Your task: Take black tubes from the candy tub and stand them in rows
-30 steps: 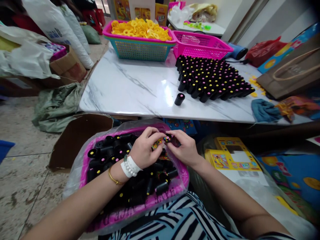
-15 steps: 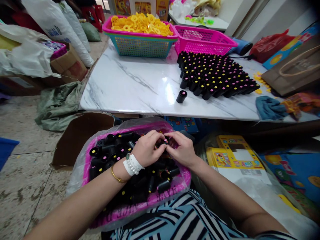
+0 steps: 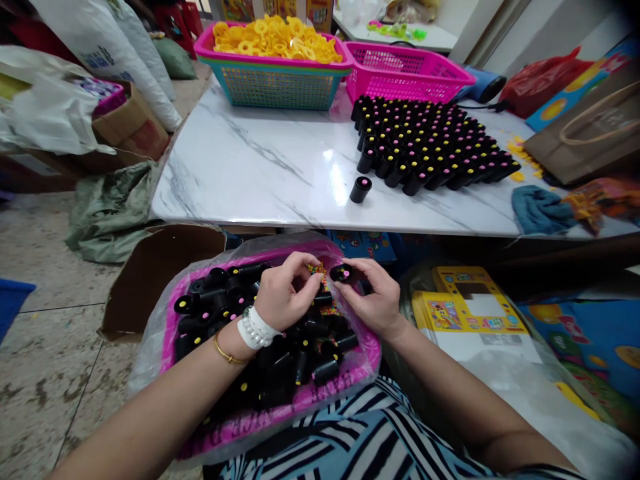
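Note:
My right hand (image 3: 376, 293) grips a small black cylindrical cup (image 3: 342, 274) between thumb and fingers; a pink dot shows inside its mouth, which faces my left hand. My left hand (image 3: 290, 290) hovers just left of that cup, thumb and forefinger curved and a little apart, with nothing visible held in them. Below both hands is a plastic-lined pink tray (image 3: 167, 333) filled with loose black cups (image 3: 280, 360), many with yellow or pink dots. Tiny multicoloured beads (image 3: 327, 309) lie at the tray's right side, partly covered by cups and my left hand.
On the marble-patterned table (image 3: 240, 167) stand rows of upright black cups (image 3: 425, 143), with one cup (image 3: 361, 189) apart in front. Behind are a basket of yellow pieces (image 3: 277, 40) and a pink basket (image 3: 410, 70). Yellow boxes (image 3: 467, 307) lie right; an open carton (image 3: 127, 300) stands left.
My hands have drawn apart from their close meeting over the tray. My left hand moved left, and the cup in my right hand is now plainly visible. The view shifted slightly.

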A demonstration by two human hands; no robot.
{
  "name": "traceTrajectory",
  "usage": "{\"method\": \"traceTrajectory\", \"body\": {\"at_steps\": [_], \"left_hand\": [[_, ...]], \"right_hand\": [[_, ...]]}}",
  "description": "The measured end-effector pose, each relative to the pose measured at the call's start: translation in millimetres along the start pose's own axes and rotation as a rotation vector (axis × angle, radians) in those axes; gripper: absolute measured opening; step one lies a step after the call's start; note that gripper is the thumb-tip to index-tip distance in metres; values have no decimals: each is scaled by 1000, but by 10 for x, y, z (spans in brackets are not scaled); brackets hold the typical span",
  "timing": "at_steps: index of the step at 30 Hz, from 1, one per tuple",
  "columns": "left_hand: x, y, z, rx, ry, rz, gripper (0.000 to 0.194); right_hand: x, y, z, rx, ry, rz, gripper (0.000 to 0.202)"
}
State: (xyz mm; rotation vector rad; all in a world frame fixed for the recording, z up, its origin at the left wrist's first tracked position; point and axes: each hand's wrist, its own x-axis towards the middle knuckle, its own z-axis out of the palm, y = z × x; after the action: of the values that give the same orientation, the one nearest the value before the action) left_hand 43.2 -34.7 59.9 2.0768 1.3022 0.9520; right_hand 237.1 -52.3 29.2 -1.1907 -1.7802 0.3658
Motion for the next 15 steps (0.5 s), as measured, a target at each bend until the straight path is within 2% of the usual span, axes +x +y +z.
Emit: {"method": "traceTrajectory", "body": {"at_steps": [2,4,7,9,11,15], "left_hand": [[21,-73,34,200,-98,4,17],[36,-139,67,441,-259,69,21],[44,-185,96,664,-428,125,27],[43,-190,100,705,-473,115,29],[38,-190,99,723,-498,107,29],[39,-209,100,726,-528,121,29]], "right_hand": [[19,22,-34,-12,-5,-40,32],[85,67,-123,-56,0,-79,31],[275,160,-342,-186,150,-15,31],[444,228,-487,-268,234,30,31],[630,306,-575,-335,261,52,31],[986,510,-549,-414,228,94,29]]}}
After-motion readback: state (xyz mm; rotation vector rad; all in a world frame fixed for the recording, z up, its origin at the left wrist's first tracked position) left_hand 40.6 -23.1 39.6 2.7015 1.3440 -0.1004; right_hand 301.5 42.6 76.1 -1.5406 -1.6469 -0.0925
